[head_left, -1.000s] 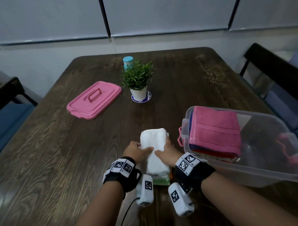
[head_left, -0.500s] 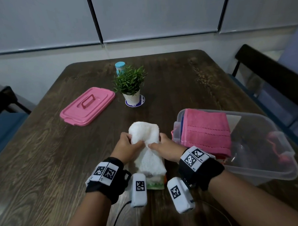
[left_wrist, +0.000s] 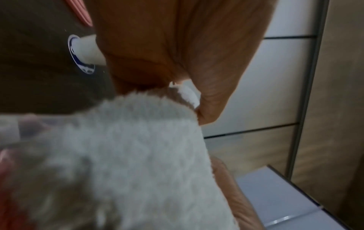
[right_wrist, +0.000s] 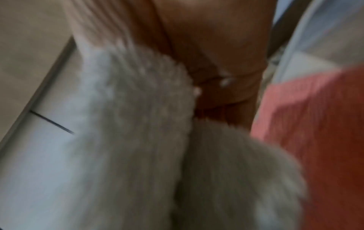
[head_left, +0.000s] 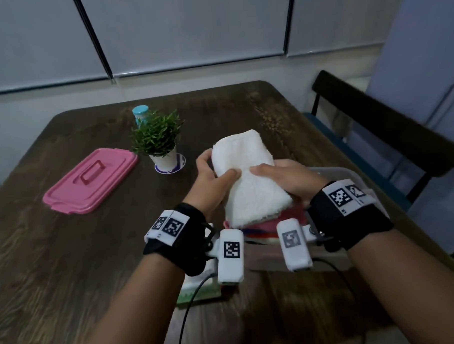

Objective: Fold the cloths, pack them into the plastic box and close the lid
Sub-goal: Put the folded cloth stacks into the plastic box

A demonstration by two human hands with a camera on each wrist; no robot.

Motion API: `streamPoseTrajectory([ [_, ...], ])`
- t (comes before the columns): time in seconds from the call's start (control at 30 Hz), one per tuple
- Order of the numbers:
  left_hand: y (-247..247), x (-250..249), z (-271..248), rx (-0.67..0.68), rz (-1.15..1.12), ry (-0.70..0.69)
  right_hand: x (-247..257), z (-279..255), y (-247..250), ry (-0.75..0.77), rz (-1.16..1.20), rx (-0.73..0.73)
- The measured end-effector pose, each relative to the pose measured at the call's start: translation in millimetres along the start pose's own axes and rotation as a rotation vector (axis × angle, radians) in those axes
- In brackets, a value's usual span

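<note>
While lowering the folded white cloth point(head_left: 247, 176), keep both hands point(head_left: 210, 183) point(head_left: 288, 182), fingers clamped on its edges, level; set flat on the pink cloth point(head_left: 264, 226) at 5 o'clock.

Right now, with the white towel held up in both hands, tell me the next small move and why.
Probably lower the folded white towel onto the pink cloth in the plastic box. Left hand and right hand hold it above that stack, and the pink lid lies aside, so the box is open.
</note>
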State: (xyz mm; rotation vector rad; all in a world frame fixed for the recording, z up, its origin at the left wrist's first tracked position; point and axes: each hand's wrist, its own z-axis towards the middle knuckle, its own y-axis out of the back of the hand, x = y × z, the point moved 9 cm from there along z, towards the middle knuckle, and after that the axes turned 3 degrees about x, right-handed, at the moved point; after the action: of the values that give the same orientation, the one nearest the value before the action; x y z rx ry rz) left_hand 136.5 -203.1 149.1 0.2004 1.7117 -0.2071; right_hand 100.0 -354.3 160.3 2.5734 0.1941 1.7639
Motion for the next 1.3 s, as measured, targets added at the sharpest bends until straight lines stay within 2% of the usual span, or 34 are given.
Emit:
streamPoseTrajectory([
  [0.13,-60,6,23,0.182,0.218,-0.014,5,-11,64,0.005,-0.394,-0.103],
  [0.23,-95,12,31,0.309,0.589,-0.029,-1,-17,116,-0.057,-0.712,-0.222],
  [0.33,-117,26,35,0.432,0.981,-0.054,-12,-20,146,-0.162,-0.909,-0.308],
  [0.47,-126,39,43,0.505,1.221,-0.052,-38,-4,156,-0.3,-1.091,-0.265],
  [0.63,-124,44,49,0.493,1.309,-0.058,-49,4,150,-0.234,-1.354,-0.158],
  [0.77,-123,45,47,0.505,1.345,-0.079,-68,13,153,-0.379,-1.399,-0.078],
  [0.87,-122,45,47,0.508,1.34,-0.071,-91,34,153,-0.418,-1.428,0.018],
  [0.97,-121,45,46,0.51,1.353,-0.055,-111,51,157,-0.44,-1.352,0.019],
  [1.1,-122,47,47,0.526,1.372,-0.043,-120,42,165,-0.578,-1.331,0.042],
  [1.2,-121,49,49,0.53,1.38,-0.031,-111,49,160,-0.488,-1.298,0.06],
  [1.3,-120,52,51,0.537,1.396,-0.023,-108,67,154,-0.377,-1.242,-0.012],
])
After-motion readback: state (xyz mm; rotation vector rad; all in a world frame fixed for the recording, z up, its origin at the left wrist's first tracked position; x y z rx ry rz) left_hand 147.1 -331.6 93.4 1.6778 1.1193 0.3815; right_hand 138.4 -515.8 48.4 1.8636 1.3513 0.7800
